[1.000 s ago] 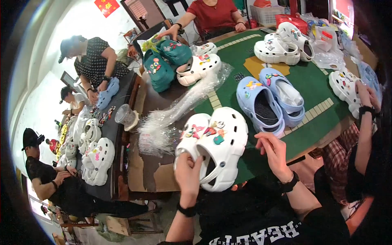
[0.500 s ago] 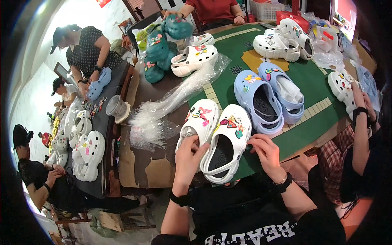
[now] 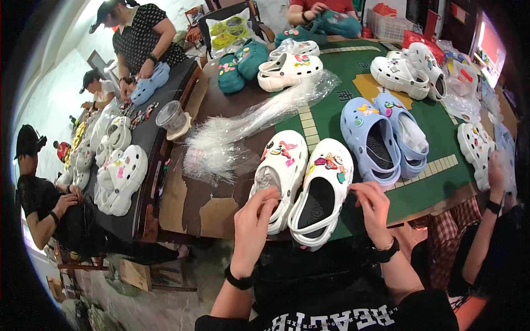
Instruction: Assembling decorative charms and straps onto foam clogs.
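Two white clogs with colourful charms, the left clog [image 3: 281, 160] and the right clog [image 3: 323, 187], stand side by side at the table's near edge, toes away from me. My left hand [image 3: 255, 223] is at the left clog's opening. Its thumb and fingers are drawn together there, and what they pinch is hidden. Clear crumpled wrap shows inside that clog. Beside the right clog's right side, my right hand [image 3: 372, 207] has its fingertips pinched; anything between them is too small to tell. A blue pair of clogs [image 3: 371, 138] stands just beyond, to the right.
A bundle of thin clear plastic strands [image 3: 221, 143] in a bag lies left of the clogs. Green clogs [image 3: 243, 63] and more white clogs [image 3: 403, 74] stand farther back. A plastic tub [image 3: 172, 117] sits at left. Several co-workers handle clogs around the tables.
The view has shifted, so the table sits differently in it. My hands stay by the white clogs. Across the table, a person has moved a green clog away from the green pile.
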Available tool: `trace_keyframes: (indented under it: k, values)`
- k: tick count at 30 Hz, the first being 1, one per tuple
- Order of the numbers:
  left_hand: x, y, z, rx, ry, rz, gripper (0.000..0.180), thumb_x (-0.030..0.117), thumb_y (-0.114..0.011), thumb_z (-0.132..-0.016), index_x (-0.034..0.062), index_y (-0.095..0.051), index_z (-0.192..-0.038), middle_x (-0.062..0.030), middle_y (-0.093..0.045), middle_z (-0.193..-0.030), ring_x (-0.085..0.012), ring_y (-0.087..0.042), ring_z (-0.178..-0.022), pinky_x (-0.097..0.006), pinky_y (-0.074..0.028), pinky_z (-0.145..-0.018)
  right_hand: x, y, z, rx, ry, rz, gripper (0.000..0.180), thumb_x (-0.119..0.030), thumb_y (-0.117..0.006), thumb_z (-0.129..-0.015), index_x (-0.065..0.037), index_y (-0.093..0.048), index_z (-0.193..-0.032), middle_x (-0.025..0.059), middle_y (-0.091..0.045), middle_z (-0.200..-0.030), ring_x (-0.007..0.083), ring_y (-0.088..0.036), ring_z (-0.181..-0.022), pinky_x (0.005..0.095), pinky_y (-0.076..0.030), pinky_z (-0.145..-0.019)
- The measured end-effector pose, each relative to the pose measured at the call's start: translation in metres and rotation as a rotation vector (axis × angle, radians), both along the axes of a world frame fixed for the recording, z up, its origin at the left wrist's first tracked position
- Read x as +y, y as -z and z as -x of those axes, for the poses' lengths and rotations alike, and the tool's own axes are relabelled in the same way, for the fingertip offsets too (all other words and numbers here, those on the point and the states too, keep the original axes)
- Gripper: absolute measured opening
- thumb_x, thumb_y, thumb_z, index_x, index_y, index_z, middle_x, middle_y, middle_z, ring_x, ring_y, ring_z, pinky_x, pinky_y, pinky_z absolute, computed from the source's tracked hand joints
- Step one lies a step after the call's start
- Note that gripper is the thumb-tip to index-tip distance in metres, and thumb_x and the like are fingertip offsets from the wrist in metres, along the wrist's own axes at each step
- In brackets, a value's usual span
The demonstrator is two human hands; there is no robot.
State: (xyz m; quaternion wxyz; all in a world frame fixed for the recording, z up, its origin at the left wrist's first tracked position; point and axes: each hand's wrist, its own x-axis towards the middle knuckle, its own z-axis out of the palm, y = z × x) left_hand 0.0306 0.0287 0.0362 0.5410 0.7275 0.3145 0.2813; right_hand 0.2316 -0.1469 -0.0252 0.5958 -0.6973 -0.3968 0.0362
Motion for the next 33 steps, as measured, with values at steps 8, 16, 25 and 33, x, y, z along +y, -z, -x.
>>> trace_keyframes:
  k: [8, 16, 25, 33]
  values:
    - [-0.057, -0.028, 0.027, -0.12, 0.233, 0.025, 0.019, 0.005, -0.072, -0.085, -0.0004, -0.067, -0.102, -0.0075, -0.067, -0.093, -0.014, -0.064, -0.081, -0.026, -0.05, -0.072, 0.003, -0.062, 0.057, -0.4, -0.49, 0.104, 0.045, 0.0, -0.065, -0.079, -0.006, -0.064, -0.123, 0.0096, -0.068, -0.082, 0.0242, -0.067, -0.065, 0.0363, -0.054, -0.058]
    - [-0.015, -0.013, 0.074, -0.161, -0.09, 0.293, 0.005, 0.003, -0.063, -0.091, -0.0021, -0.063, -0.09, -0.0049, -0.066, -0.079, -0.0101, -0.063, -0.073, -0.024, -0.052, -0.068, 0.023, -0.085, 0.061, -0.638, -0.634, 0.226, 0.038, -0.007, -0.07, -0.077, -0.011, -0.067, -0.114, 0.0031, -0.057, -0.067, 0.0178, -0.061, -0.058, 0.0309, -0.047, -0.05]
    - [0.099, 0.05, 0.078, -0.045, -0.317, -0.05, 0.003, 0.001, -0.061, -0.089, -0.0011, -0.062, -0.088, -0.0061, -0.062, -0.076, -0.0153, -0.062, -0.07, -0.028, -0.048, -0.064, 0.084, -0.141, 0.0, -0.711, -0.457, 0.351, 0.012, -0.013, -0.064, -0.086, -0.007, -0.065, -0.097, 0.0124, -0.064, -0.077, 0.0311, -0.065, -0.069, 0.0372, -0.051, -0.059]
    - [0.132, 0.086, 0.051, 0.337, -0.184, -0.634, 0.016, 0.006, -0.065, -0.084, 0.0096, -0.061, -0.099, -0.0112, -0.057, -0.094, -0.0356, -0.063, -0.083, -0.044, -0.052, -0.07, 0.225, -0.154, -0.057, -0.628, -0.448, 0.46, 0.014, -0.016, -0.061, -0.089, -0.007, -0.066, -0.098, 0.0134, -0.064, -0.071, 0.0281, -0.064, -0.064, 0.0373, -0.048, -0.061]
